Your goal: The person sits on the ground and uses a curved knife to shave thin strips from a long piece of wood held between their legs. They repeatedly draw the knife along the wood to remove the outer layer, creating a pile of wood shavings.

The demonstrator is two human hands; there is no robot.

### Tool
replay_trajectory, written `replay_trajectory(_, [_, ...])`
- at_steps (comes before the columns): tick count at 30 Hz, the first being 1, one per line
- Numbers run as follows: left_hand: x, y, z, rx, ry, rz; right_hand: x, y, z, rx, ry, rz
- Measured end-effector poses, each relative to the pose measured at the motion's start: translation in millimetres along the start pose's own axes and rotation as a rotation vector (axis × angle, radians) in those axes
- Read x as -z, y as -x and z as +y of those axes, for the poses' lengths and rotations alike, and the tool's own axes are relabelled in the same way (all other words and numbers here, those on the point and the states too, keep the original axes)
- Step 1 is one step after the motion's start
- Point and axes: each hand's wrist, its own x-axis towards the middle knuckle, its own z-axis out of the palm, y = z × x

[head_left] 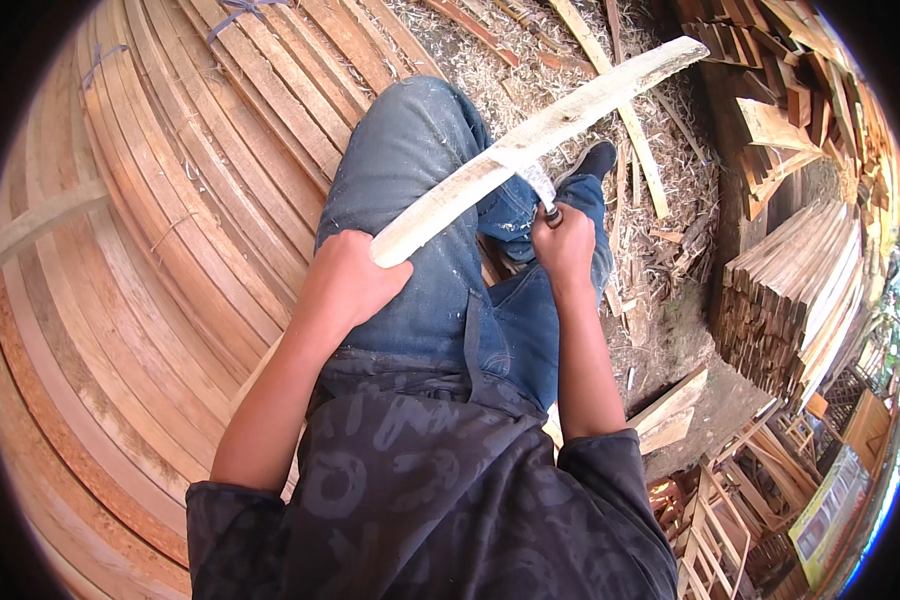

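A long pale wooden strip (560,115) lies slanted across my raised left thigh, its rough far end pointing to the upper right. Near the strip's lower part my left hand (355,280) is closed around it. A sliver of pale wood shows past my left forearm, perhaps the same strip. My right hand (564,240) is wrapped round the dark handle of a knife (539,186). The knife's short, curved, light blade reaches up to the strip's near edge, about midway along. Exactly how the blade's tip meets the wood is hard to make out.
Long brown boards (170,200), some tied with cord, are stacked on the left. Wood shavings (510,90) and loose strips cover the ground ahead. At the right stand a bundle of cut slats (795,290) and heaps of offcuts (800,90). A yellowish printed panel (830,515) leans lower right.
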Motion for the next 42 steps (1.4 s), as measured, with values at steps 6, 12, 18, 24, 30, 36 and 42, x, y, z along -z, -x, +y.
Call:
replay_trajectory(6, [-6.0, 0.2, -4.6, -0.025, -0.022, 0.035, 8.2, -24.7, 8.2, -0.246, -0.095, -0.051])
replay_trajectory(12, [-4.3, 1.2, -6.1, -0.016, -0.087, 0.039, -4.0, 7.8, -7.2, 0.243, 0.044, 0.013])
replay_trajectory(18, [-3.3, -0.4, -3.5, -0.027, -0.063, 0.035, -14.1, -31.2, 57.8, -0.162, -0.486, 0.264])
replay_trajectory(24, [0.8, -0.8, -0.6, 0.031, -0.050, -0.041, 5.0, -19.8, 62.9, -0.410, -0.719, 0.036])
replay_trajectory(30, [7.2, -8.3, -12.6, -0.027, 0.044, -0.112, -23.7, 21.7, 34.2, -0.749, -1.360, -0.317])
replay_trajectory(36, [28.7, -30.3, -35.5, 0.156, 0.458, -0.565, -24.2, 44.4, 26.6, -0.387, -0.931, -0.078])
replay_trajectory(42, [29.8, -22.2, -19.7, 0.261, 0.431, -0.532, -0.1, 64.3, 2.0, -0.025, -0.657, 0.056])
